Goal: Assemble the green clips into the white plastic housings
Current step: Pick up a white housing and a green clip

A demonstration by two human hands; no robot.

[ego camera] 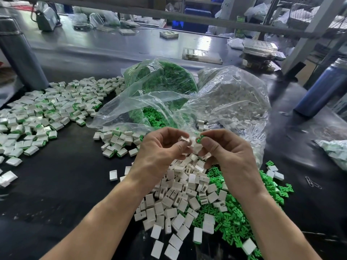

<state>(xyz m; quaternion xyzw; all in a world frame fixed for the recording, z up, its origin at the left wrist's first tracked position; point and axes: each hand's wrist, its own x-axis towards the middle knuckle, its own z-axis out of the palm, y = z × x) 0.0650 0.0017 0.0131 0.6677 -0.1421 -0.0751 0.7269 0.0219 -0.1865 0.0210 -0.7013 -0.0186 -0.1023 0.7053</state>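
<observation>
- Dark, glossy worktop [65,184] spreads under everything, with grey shelving posts and clutter blurred at the back
- Left hand [161,147] pinches one small white plastic housing [183,140] between thumb and fingertips, raised above the table
- Right hand [225,151] pinches a small green plastic clip [201,138] at its fingertips, just beside the housing; whether clip and housing touch I cannot tell
- Both hands sit close together, fingertips nearly meeting, over a loose heap of empty white housings [180,199]
- Loose pile of green clips [234,218] lies to the right of that heap and partly under it
- Clear plastic bag of green clips [161,81] stands behind the hands, mouth open toward them
- Second clear plastic bag holding white housings [236,98] sits just beside it on the right
- Wide scatter of finished white housings with green showing at their edges [47,109] covers the left side of the table
- Silver paper clips [312,182] lie apart at the far right
</observation>
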